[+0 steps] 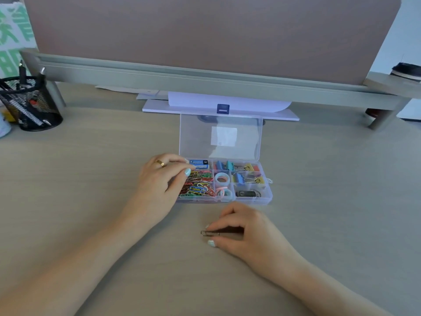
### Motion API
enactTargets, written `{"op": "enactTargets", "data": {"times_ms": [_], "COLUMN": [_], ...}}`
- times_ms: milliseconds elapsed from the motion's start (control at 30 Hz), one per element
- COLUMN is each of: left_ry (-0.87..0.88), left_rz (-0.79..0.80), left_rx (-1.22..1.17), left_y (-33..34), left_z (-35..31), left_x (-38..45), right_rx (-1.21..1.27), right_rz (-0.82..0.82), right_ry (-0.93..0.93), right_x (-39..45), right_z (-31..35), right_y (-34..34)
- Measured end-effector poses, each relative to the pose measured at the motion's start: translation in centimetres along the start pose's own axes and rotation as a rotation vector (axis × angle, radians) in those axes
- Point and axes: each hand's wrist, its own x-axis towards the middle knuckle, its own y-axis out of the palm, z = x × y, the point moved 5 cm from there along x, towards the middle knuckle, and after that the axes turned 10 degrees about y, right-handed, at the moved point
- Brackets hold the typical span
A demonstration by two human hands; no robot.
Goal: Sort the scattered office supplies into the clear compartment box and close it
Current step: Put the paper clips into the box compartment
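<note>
**One clip still outside the box**

My right hand (241,229) pinches a silver paper clip (208,233) on the desk (91,179), just in front of the clear compartment box (224,181). My left hand (163,179) rests loosely curled against the box's left side, gripping nothing; its lid (219,136) stands open.

I get even, soft daylight, brighter toward 2 o'clock. Faint shadows sit under both hands; a darker one under the right hand (241,226). Mild sheen on the clear lid (219,136). Overall soft focus, slightly washed out. Wide-angle bending curves the shelf rail (205,76) near 9 and 3 o'clock
</note>
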Motion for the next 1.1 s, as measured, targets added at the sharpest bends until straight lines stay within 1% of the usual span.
{"op": "enactTargets", "data": {"times_ms": [67, 133, 200, 267, 333, 433, 467, 533, 567, 667, 700, 767, 833, 867, 933, 967, 1100], "left_ry": [-0.078, -0.129, -0.153, -0.155, -0.149, -0.140, -0.143, -0.154, -0.159, -0.171, -0.171, -0.175, -0.167, -0.158, -0.141, -0.137, -0.149], "left_rz": [-0.017, -0.026, -0.026, -0.023, -0.019, -0.015, -0.013, -0.008, -0.008, -0.014, -0.013, -0.006, -0.003, -0.002, -0.001, -0.003, -0.005], "left_rx": [-0.064, -0.106, -0.124, -0.124, -0.125, -0.114, -0.107, -0.095, -0.094, -0.104, -0.100, -0.088, -0.090, -0.093, -0.095, -0.102, -0.155], "left_y": [-0.2, -0.3, -0.3, -0.3, -0.3, -0.5, -0.5, -0.5, -0.5, -0.5, -0.5, -0.5, -0.5, -0.5, -0.4, -0.4, -0.3], "left_z": [0.3, 0.6, 0.6, 0.5, 0.3, 0.0, 0.0, 0.0, 0.0, 0.0, 0.0, 0.1, 0.1, 0.2, 0.1, 0.1, 0.3], "left_x": [0.0, 0.1, 0.2, 0.2, 0.2, 0.1, 0.1, 0.2, 0.2, 0.1, 0.1, 0.1, 0.1, 0.2, 0.2, 0.2, 0.2], "right_rx": [0.061, 0.010, -0.168, -0.432, -0.546, -0.615, -0.626, -0.734, -0.749, -0.727, -0.690, -0.576, -0.424, -0.338, -0.231, -0.234, -0.408], "right_rz": [0.009, 0.016, 0.014, -0.073, -0.171, -0.033, -0.016, -0.050, -0.094, -0.194, -0.204, -0.184, -0.162, -0.178, -0.261, -0.315, -0.509], "right_ry": [0.021, 0.001, -0.035, -0.152, -0.248, -0.190, -0.160, -0.204, -0.211, -0.302, -0.293, -0.295, -0.249, -0.218, -0.209, -0.226, -0.265], "right_x": [0.0, -0.1, -0.2, -0.1, -0.2, 0.4, 0.5, 0.4, 0.3, 0.0, -0.1, 0.3, 1.3, 1.9, 2.9, 3.2, 5.6], "right_z": [0.3, 0.7, 1.3, 2.0, 3.3, 3.6, 3.5, 3.5, 3.4, 2.9, 2.8, 3.0, 3.0, 3.0, 3.2, 3.7, 5.2], "right_y": [-0.1, -0.3, -0.2, 0.3, 0.3, 0.5, 0.4, 0.8, 1.0, 1.5, 1.3, 0.8, 0.0, -0.6, -1.7, -2.1, -2.5]}}
